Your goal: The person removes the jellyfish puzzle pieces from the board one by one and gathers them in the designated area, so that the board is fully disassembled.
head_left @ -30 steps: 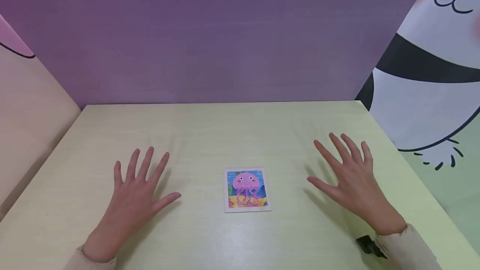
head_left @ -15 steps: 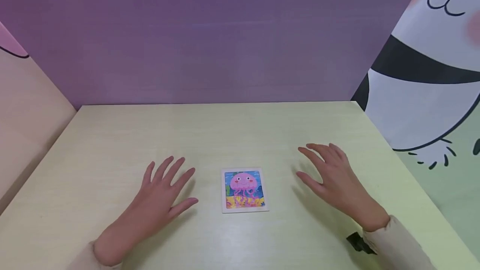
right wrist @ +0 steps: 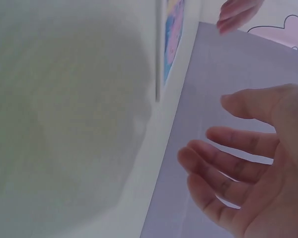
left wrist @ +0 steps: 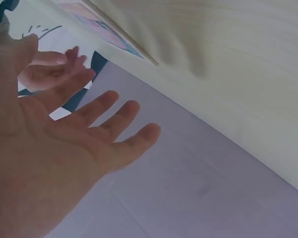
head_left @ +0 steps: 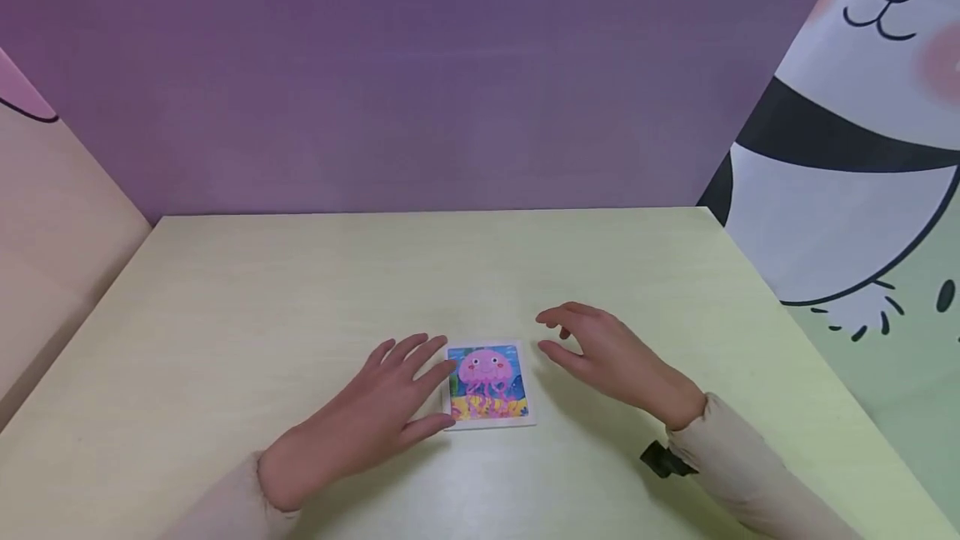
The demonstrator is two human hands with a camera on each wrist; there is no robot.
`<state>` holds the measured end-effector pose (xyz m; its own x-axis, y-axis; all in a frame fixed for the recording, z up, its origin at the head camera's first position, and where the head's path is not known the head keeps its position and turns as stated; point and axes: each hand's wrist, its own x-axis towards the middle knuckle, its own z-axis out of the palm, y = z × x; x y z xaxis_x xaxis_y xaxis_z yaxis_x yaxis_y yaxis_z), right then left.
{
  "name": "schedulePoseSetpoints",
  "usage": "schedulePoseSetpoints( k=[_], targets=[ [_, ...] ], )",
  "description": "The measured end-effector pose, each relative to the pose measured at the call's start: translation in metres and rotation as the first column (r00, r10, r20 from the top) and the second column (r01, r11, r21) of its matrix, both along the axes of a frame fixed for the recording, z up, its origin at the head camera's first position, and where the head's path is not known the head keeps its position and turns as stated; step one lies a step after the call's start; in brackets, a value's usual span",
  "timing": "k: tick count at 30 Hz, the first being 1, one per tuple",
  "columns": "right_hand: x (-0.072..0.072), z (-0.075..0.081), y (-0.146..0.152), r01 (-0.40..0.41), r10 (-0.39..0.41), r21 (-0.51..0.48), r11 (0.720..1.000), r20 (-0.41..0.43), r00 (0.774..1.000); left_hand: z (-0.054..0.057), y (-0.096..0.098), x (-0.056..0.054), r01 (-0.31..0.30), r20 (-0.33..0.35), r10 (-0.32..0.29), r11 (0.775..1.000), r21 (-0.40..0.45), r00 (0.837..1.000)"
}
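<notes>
A small square picture board (head_left: 487, 386) with a pink jellyfish and a white border lies flat on the table. My left hand (head_left: 386, 407) is held over its left side, and the fingertips overlap that border in the head view. To the right of the board hovers my right hand (head_left: 618, 361), fingers loosely bent and thumb apart. In the left wrist view, the left hand (left wrist: 64, 134) has spread fingers and a bare palm, with the board (left wrist: 109, 32) beyond. Nothing lies within the right hand (right wrist: 258, 173) in the right wrist view; the board (right wrist: 174, 42) stands at its upper left.
The pale wooden table (head_left: 337, 273) ends at a purple panel (head_left: 450, 82) at the back. A panda drawing (head_left: 847, 215) covers the wall on the right. A black object (head_left: 666, 461) sits at the right sleeve (head_left: 742, 457). A cream wall (head_left: 60, 257) borders the left.
Both hands have moved inward toward the board, the left one rightward and the right one leftward. The right fingers have gone from spread to loosely bent. The board stays on the table.
</notes>
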<state>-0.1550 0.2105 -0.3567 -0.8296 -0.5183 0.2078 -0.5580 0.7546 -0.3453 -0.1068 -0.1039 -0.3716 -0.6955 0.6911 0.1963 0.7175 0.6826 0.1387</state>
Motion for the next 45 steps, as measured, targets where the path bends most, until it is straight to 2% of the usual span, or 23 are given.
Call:
schedulePoseSetpoints(
  k=[5,7,12,15,18,24,36,45],
  targets=[
    [-0.009,-0.001,-0.014,-0.042,0.043,-0.021,0.999,0.096,0.994,-0.002,0.014,-0.005,0.063,0.002,-0.063,0.998,-0.005,0.998],
    [-0.011,-0.002,-0.019,-0.046,0.050,-0.035,0.998,0.133,0.990,-0.003,0.018,-0.007,0.074,0.023,-0.074,0.997,-0.012,0.997],
    [-0.014,-0.009,-0.026,-0.048,0.059,-0.052,0.997,0.219,0.974,-0.006,0.023,-0.010,0.073,0.098,-0.068,0.996,-0.046,0.993],
    [-0.013,-0.012,-0.027,-0.055,0.061,-0.035,0.998,0.239,0.969,-0.008,0.023,-0.012,0.070,0.143,-0.058,0.995,-0.077,0.988],
    [-0.012,-0.015,-0.029,-0.060,0.063,-0.020,0.998,0.239,0.969,-0.011,0.023,-0.012,0.064,0.169,-0.044,0.992,-0.112,0.985],
    [-0.009,-0.016,-0.031,-0.072,0.077,-0.029,0.997,0.232,0.970,-0.014,0.023,-0.011,0.045,0.145,-0.026,0.991,-0.128,0.989],
    [-0.005,-0.018,-0.037,-0.024,0.028,-0.017,1.000,0.232,0.972,-0.014,0.024,-0.010,0.041,0.098,-0.030,0.992,-0.119,0.995],
    [0.001,-0.020,-0.043,0.051,-0.047,-0.014,0.999,0.209,0.977,-0.012,0.026,-0.008,0.060,0.094,-0.049,0.991,-0.118,0.994]
  ],
)
